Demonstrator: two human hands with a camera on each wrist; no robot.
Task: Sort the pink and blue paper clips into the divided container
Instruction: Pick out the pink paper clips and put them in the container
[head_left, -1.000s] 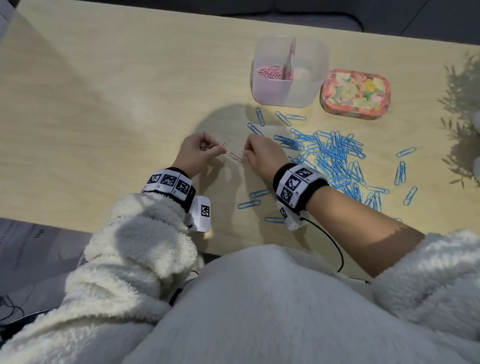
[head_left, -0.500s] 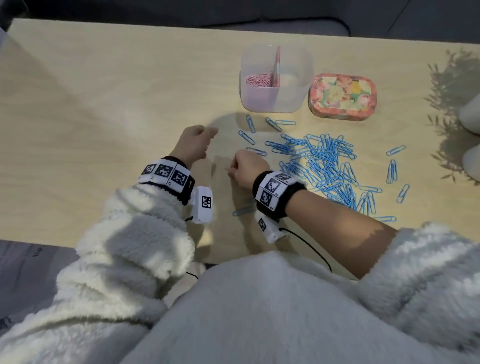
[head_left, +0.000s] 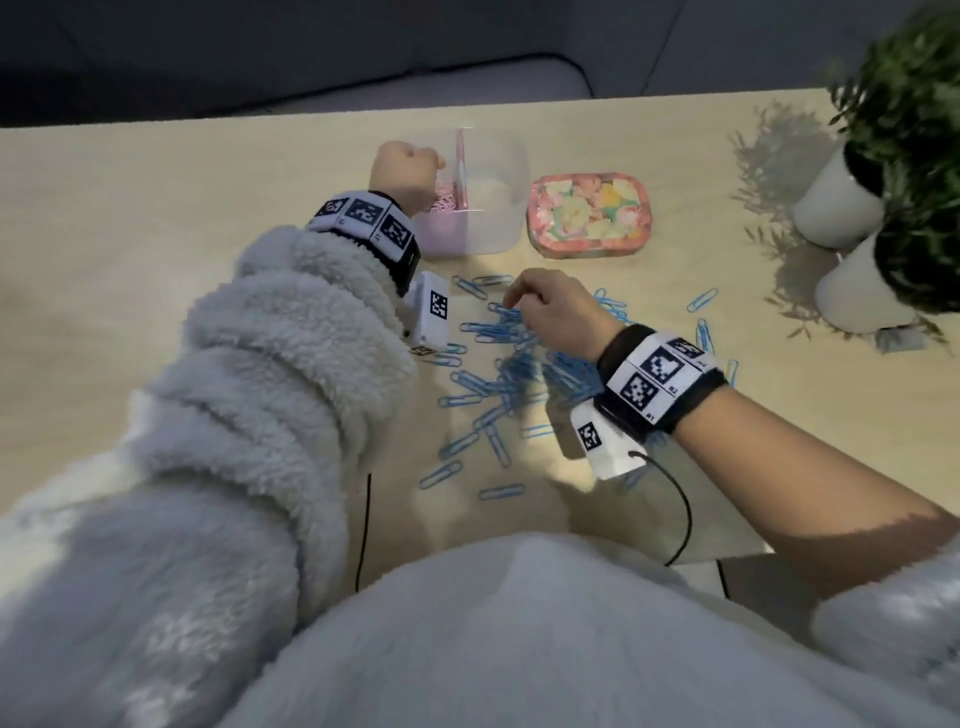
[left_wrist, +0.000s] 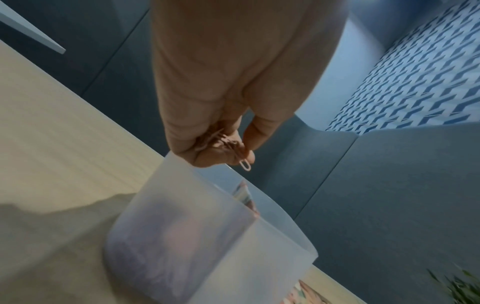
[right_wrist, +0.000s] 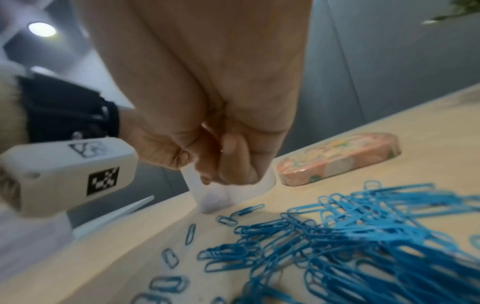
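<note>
My left hand (head_left: 402, 171) hovers over the left compartment of the translucent divided container (head_left: 498, 228), which has a pink divider (head_left: 460, 166) and pink paper clips (head_left: 441, 201) in that compartment. In the left wrist view this hand (left_wrist: 233, 150) grips a small bunch of pink clips (left_wrist: 228, 144), one dangling above the container's rim (left_wrist: 207, 185). My right hand (head_left: 519, 304) hangs with curled fingers just above the blue paper clips (head_left: 498, 384) spread over the table. No clip shows between its fingers (right_wrist: 228, 168).
A floral tin (head_left: 589, 215) sits right of the container. Two white plant pots (head_left: 836, 202) stand at the table's far right. Loose blue clips (right_wrist: 337, 236) reach toward the near edge. A black cable (head_left: 680, 509) hangs from my right wrist.
My left hand has gone from the table up and forward to the container, carrying pink clips. My right hand has shifted right, over the blue pile. The camera has leaned closer.
</note>
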